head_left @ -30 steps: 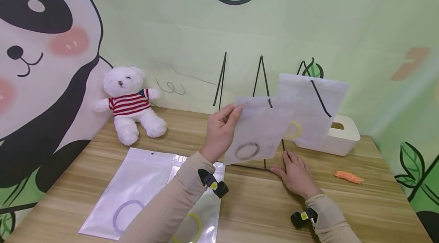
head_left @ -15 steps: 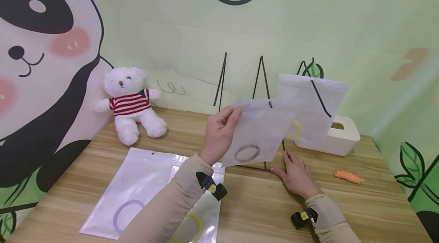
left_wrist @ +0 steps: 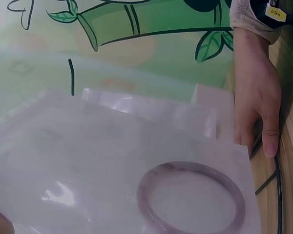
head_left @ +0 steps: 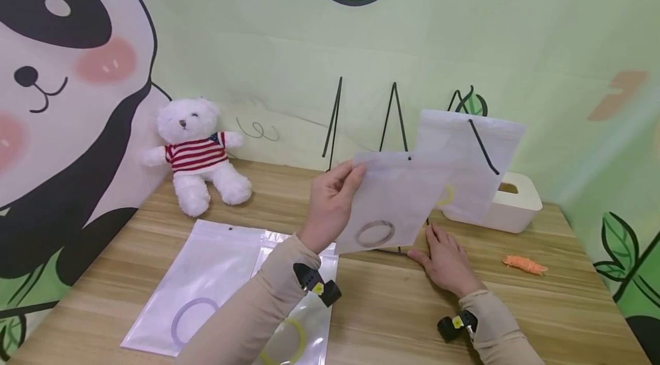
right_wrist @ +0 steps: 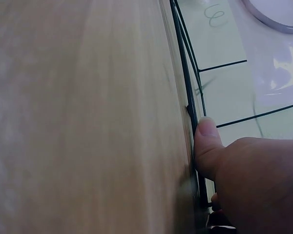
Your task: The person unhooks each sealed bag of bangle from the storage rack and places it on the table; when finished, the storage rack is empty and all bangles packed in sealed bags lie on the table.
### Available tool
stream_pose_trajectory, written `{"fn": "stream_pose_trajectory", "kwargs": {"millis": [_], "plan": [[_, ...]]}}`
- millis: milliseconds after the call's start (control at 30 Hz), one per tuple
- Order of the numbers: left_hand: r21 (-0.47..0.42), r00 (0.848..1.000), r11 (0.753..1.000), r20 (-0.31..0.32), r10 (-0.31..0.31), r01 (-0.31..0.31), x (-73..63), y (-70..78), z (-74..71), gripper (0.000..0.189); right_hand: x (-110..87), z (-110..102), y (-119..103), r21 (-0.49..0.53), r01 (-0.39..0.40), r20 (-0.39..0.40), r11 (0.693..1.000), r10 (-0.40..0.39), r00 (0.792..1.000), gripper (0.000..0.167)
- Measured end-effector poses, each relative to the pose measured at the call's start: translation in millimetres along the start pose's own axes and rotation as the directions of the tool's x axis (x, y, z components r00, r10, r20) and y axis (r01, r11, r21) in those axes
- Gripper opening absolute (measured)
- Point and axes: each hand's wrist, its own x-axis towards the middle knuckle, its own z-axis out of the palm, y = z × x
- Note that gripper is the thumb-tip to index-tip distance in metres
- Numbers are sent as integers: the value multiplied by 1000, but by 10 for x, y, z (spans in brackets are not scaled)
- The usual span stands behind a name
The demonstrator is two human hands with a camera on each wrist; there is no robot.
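My left hand (head_left: 330,199) pinches the upper left edge of a translucent white zip bag (head_left: 402,193) with a greyish-purple bangle (left_wrist: 191,195) inside. The bag tilts in front of a black wire display rack (head_left: 396,116). A dark spot shows at its hang hole; I cannot tell whether a hook tip is still in it. My right hand (head_left: 448,259) grips the rack's base at its front right corner, the thumb (right_wrist: 208,139) against the front bar. To the right, a second bag (head_left: 471,164) with a yellow bangle hangs from a hook.
Two flat bags lie at the left front, one with a pale purple bangle (head_left: 193,322), the other with a yellow bangle (head_left: 296,345). A white teddy bear (head_left: 193,153) sits behind them. At the right are a white tissue box (head_left: 521,204) and an orange cord bundle (head_left: 525,265).
The bag in my left hand has come slightly down and forward along the hook. The hook end that showed in front of it is now down to a dark spot. My right hand stays put.
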Motion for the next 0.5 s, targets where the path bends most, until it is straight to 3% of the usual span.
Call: {"fn": "stream_pose_trajectory", "kwargs": {"millis": [167,300,400,500], "plan": [[-9,1000,1000,-6,-24,24,-15,53,11,25,7,-17,2,11,12,-11,1000,-12,1000,78],[-62,992,991,-26,-121,119,-59,115,20,28,-8,-24,10,-7,36,-27,999,-36,999,61],[-136,976,968,-31,-216,210,-112,148,24,30,-37,-28,10,-44,60,-54,997,-63,997,47],[-240,943,918,-24,-331,316,-179,169,39,31,-67,5,71,-60,116,-104,991,-122,987,42]]}}
